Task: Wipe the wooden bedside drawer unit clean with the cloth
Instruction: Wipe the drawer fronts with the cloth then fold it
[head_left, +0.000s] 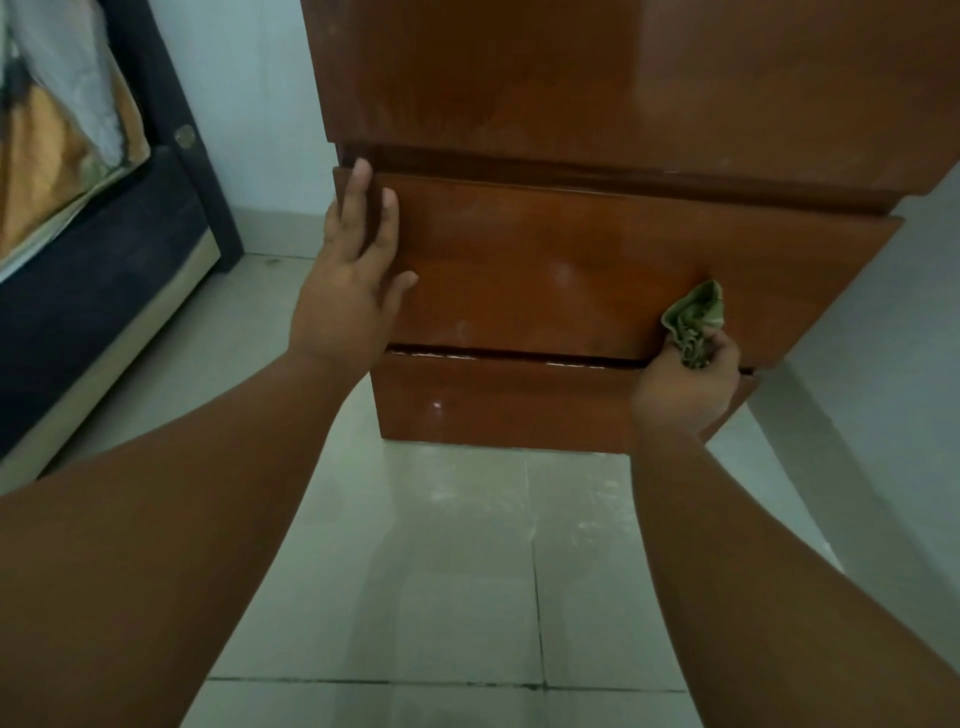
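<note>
Head view: right hand (688, 384) presses cloth (693, 319) against upper drawer (571, 270).

Pale floor tiles (467, 571) with dark grout lines filled the near ground. At far left stood a dark bed frame (104, 291) bearing rumpled tan-and-white bedding (57, 135); a pale wall (260, 104) rose beyond.

No readable text, label, brand, number or sign shows anywhere in view
</note>
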